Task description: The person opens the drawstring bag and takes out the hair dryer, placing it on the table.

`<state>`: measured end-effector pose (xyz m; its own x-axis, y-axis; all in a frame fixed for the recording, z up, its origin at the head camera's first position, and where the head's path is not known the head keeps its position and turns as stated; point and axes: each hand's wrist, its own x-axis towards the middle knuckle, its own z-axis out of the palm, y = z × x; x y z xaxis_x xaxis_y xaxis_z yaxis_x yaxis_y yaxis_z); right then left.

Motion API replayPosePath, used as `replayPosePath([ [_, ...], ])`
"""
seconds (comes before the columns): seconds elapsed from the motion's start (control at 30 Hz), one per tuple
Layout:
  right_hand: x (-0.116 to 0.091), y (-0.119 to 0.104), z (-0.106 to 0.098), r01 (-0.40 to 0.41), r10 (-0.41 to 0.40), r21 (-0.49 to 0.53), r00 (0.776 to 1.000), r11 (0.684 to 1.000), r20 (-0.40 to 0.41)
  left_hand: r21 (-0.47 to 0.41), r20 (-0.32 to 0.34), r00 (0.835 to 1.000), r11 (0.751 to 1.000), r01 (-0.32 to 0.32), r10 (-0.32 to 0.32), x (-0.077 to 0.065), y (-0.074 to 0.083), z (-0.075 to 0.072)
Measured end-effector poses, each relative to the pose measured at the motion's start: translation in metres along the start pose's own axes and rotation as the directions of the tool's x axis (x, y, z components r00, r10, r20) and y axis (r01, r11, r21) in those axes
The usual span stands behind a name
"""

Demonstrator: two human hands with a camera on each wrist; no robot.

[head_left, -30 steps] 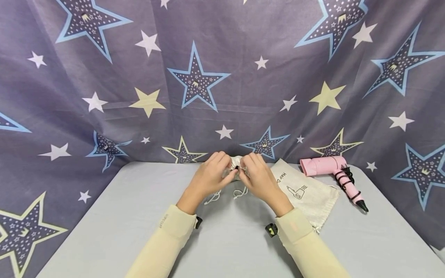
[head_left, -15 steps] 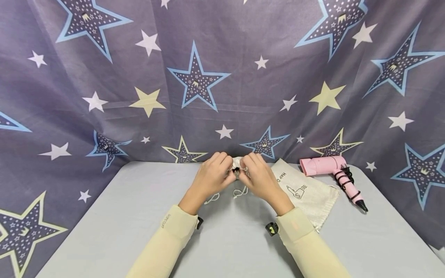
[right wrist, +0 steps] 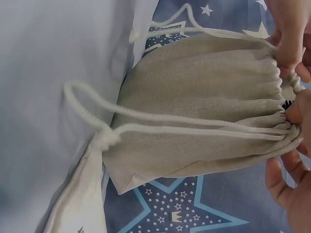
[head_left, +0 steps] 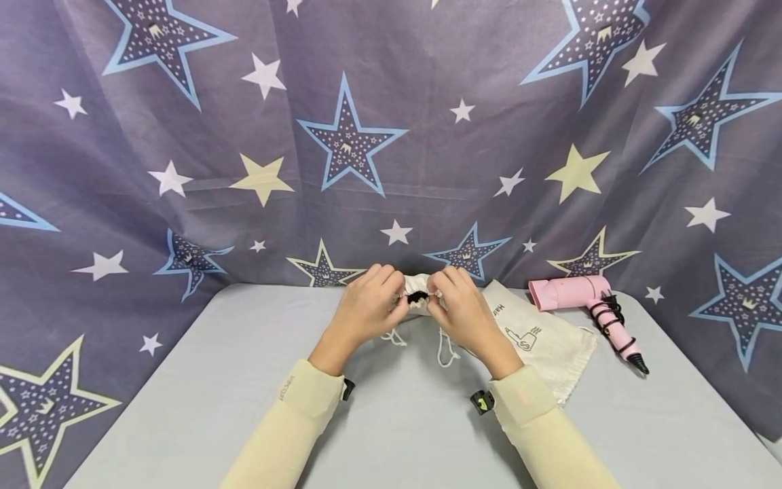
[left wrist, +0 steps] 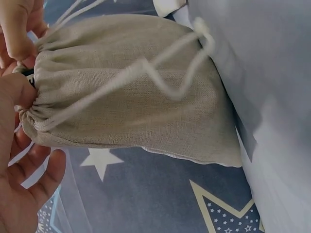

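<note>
A beige linen drawstring bag stands upright at the back of the table, mostly hidden behind my hands in the head view. My left hand pinches one side of its gathered mouth, and my right hand pinches the other. Between them the mouth gapes, with something black showing inside; its kind is hidden. Knotted white drawstrings hang from both sides of the bag.
Right of my hands, a flat cream cloth bag printed with a hair dryer drawing lies on the pale table. Beyond it rests a pink hair dryer, its black cord wound round the handle. A star-patterned curtain hangs behind.
My hands have drawn slightly apart, and the bag's mouth is wider, showing more of the black inside. The hanging drawstrings have swung to the right.
</note>
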<state>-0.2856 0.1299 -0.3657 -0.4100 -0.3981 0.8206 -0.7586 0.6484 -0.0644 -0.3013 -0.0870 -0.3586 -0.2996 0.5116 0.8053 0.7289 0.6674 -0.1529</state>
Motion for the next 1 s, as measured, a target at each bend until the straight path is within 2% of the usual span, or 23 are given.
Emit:
replayPosePath([
  [0.2,0.0005,0.0014,-0.0003,0.011,-0.011,0.010,1.000,1.000,-0.019,-0.001,0.001,1.000,1.000,0.005,-0.005,0.0025,0.0044,-0.0017],
  [0.67,0.0016,0.0042,-0.0057,-0.039,0.042,0.070,0.999,0.997,-0.033,-0.002,0.005,1.000,1.000,0.029,-0.029,0.0044,0.0045,-0.0054],
  [0.8,0.0005,0.0047,-0.0070,-0.049,0.051,0.060,0.998,0.997,-0.031,-0.007,0.026,0.999,1.000,0.029,-0.029,0.0048,0.0051,-0.0064],
  [1.0,-0.0004,0.0061,-0.0071,-0.060,0.063,0.061,0.997,0.996,-0.051,-0.059,0.069,0.997,0.997,0.052,-0.048,0.0053,0.0046,-0.0084],
])
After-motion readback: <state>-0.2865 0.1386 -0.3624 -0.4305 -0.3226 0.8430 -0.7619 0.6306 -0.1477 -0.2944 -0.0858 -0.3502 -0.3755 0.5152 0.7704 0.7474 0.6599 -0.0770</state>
